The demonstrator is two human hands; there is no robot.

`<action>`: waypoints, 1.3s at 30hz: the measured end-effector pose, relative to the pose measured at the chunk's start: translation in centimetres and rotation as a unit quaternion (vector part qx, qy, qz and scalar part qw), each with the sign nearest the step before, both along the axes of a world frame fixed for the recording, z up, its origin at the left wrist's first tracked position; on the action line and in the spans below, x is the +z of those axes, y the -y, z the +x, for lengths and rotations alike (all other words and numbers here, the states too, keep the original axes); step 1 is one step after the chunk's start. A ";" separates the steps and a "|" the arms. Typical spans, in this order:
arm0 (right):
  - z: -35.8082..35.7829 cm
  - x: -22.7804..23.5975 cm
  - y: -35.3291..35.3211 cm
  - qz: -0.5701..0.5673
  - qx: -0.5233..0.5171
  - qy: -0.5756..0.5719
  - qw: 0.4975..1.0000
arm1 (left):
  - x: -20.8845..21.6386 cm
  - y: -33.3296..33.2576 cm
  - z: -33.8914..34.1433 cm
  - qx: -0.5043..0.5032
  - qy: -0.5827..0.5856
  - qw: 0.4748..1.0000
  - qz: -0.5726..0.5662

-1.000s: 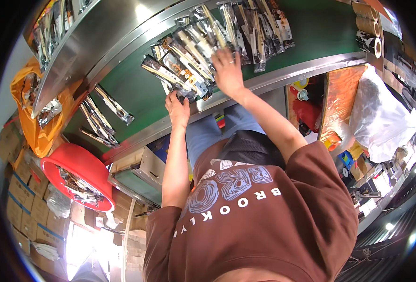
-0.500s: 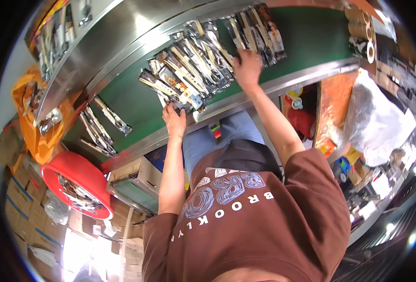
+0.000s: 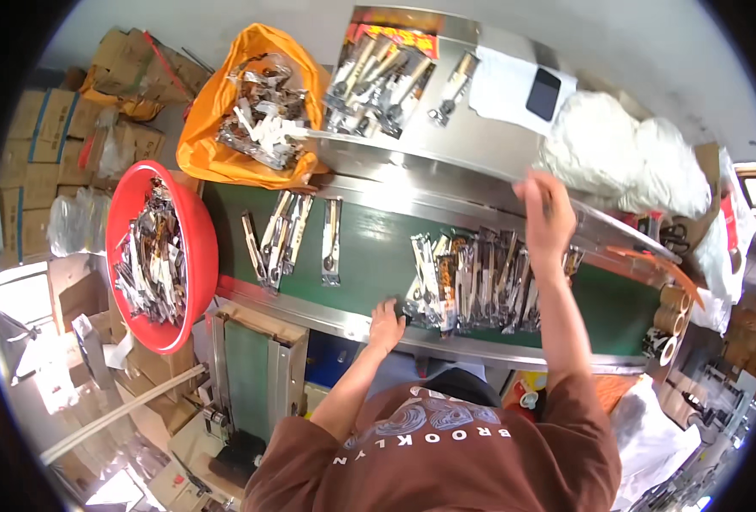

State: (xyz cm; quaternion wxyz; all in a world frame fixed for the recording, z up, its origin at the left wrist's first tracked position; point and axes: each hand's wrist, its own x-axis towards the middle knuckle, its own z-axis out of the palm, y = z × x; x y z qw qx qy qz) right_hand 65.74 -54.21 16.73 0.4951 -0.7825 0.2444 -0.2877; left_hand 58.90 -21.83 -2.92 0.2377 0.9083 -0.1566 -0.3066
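Observation:
A dense row of clear-wrapped cutlery packets [image 3: 480, 277], with pale sticks and dark spoons showing through the film, lies on the green conveyor belt [image 3: 369, 256]. My left hand [image 3: 385, 328] rests at the belt's near edge, fingers stretched out, their tips by the row's left end. Raised above the row's right part is my right hand [image 3: 550, 218], beside the front edge of the steel shelf; its fingers look bent, and whether anything is in them is hidden. Further left on the belt, several similar packets [image 3: 282, 235] lie together, with a single packet [image 3: 331, 241] beside them.
A red basin [image 3: 211, 256] full of packets stands left of the belt. Behind it hangs an orange bag [image 3: 203, 141] of wrapped pieces. The steel shelf [image 3: 446, 158] bears more packets [image 3: 378, 85], a phone [image 3: 543, 94] and white bags [image 3: 596, 141]. Tape rolls [image 3: 670, 320] sit at the belt's right end.
The view has swung, bringing the shelf and basin into fuller sight. My right hand has left the packets and risen toward the shelf edge. My left hand stays near the row's left end.

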 end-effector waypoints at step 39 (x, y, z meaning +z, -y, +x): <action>-4.5 1.8 -10.5 0.449 0.171 -0.132 0.867 | 16.5 3.6 10.3 0.253 -0.549 0.571 -0.555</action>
